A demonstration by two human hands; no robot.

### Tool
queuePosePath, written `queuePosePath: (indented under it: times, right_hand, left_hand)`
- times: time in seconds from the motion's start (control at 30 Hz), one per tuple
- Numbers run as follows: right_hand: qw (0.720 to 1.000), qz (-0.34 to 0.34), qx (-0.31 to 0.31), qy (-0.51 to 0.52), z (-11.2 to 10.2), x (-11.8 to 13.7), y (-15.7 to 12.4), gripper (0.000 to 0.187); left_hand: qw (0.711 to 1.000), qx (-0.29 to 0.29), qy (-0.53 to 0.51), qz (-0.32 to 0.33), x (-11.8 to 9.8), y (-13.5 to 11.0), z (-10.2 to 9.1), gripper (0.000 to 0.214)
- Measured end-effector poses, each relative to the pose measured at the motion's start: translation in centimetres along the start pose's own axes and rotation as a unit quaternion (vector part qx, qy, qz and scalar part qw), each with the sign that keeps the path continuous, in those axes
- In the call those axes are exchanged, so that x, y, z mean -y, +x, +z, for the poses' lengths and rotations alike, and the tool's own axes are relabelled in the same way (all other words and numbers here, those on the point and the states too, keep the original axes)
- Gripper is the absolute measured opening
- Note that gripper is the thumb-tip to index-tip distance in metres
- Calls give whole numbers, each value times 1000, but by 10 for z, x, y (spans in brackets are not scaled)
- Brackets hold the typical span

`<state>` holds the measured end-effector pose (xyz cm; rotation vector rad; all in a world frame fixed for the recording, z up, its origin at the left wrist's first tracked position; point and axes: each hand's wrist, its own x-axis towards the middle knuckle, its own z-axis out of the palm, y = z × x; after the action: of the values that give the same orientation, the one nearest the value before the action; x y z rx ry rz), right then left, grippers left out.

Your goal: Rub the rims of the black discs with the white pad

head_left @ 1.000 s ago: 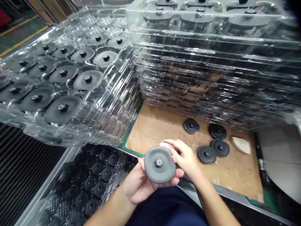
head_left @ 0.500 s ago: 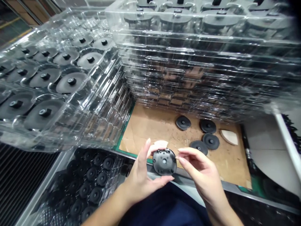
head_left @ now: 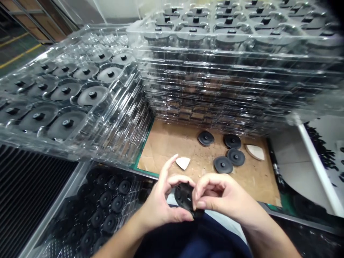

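My left hand (head_left: pixel 163 202) grips a round black plastic disc (head_left: pixel 182 195) by its rim, thumb below and fingers above. The disc is tilted, with small studs and a center hole on the face toward me. At its right edge my right hand (head_left: pixel 215 193) pinches with thumb and fingertips, covering part of the disc. Whether a small piece is also between those fingertips is hidden. Just beyond my left fingers a whitish wedge-shaped piece (head_left: pixel 183 163) lies on the cardboard (head_left: pixel 161 143). Further right lie several black discs with center hubs, one (head_left: pixel 223 165) nearest my right hand.
A second pale wedge (head_left: pixel 254 152) lies at the cardboard's right. Tall stacks of clear plastic trays (head_left: pixel 220 71) rise behind it, and more trays (head_left: pixel 107 118) stand at left, holding black discs. A lower tray of black parts (head_left: pixel 104 199) sits left of my forearm. A white-edged panel (head_left: pixel 317 161) borders the right.
The disc has tilted and turned more edge-on. My right fingers have moved left and closed onto its right edge. The nearer pale wedge now shows clear of my left hand.
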<state>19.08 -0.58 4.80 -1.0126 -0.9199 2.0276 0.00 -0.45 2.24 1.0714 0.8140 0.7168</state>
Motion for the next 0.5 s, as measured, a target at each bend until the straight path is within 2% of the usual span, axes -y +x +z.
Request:
queuePosePath:
  times: [0.07,0.23,0.33,0.43,0.5]
  right_hand:
    - [1000,0,-16,-5,4,-3,-6,13]
    - [997,-16,-82,4,4,-17,-13,22]
    - [995,-36,-91,9,-2,-27,-17,25]
    - [992,-55,-110,-5,-17,-43,-18,29]
    - [988,-55,-135,-44,-33,-59,-9,39]
  left_hand:
    - [1000,-3,4,7,-1,-3,2,126]
    - [999,-32,16,36,-4,-8,7,113]
    - [998,-33,42,20,-5,-7,9,92]
    - [992,16,52,-115,-8,-8,9,47]
    - [979,12,38,-202,-15,-12,4,47]
